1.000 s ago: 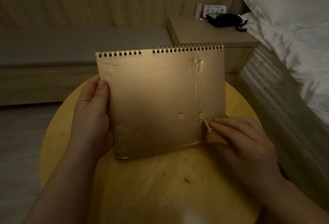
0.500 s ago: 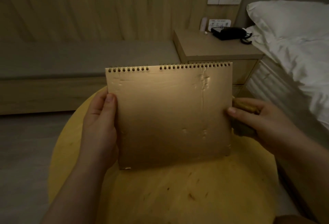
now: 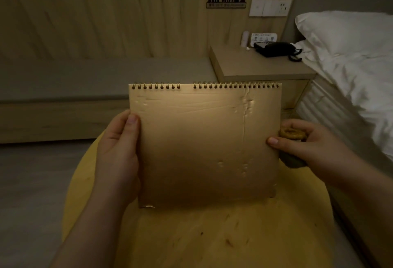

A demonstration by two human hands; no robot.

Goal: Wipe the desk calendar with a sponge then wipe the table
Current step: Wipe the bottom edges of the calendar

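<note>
The left hand [image 3: 119, 150] has its grip clenched on the left edge of the desk calendar [image 3: 204, 144], thumb on the near face and fingers hidden behind it. The calendar stands nearly upright with its spiral binding on top and its bottom edge on or just above the round yellow counter [image 3: 212, 242]; whether it actually touches cannot be told. Its plain brown face shows creases and small dents, mostly toward the right side.

At the right edge, the right hand [image 3: 308, 146] pinches the calendar with the thumb while its grip also grasps the sponge [image 3: 292, 134], which sits bunched in the fingers just beside and partly behind the board.

The step in hand looks like repositioning the calendar for another pass. To do it well, the left hand should keep the board braced firmly so it does not flex, and the sponge should come back flat onto the face and run in long, light strokes, easing over the creased strip rather than snagging it. The specks on the counter in front can wait for the second part.
</note>
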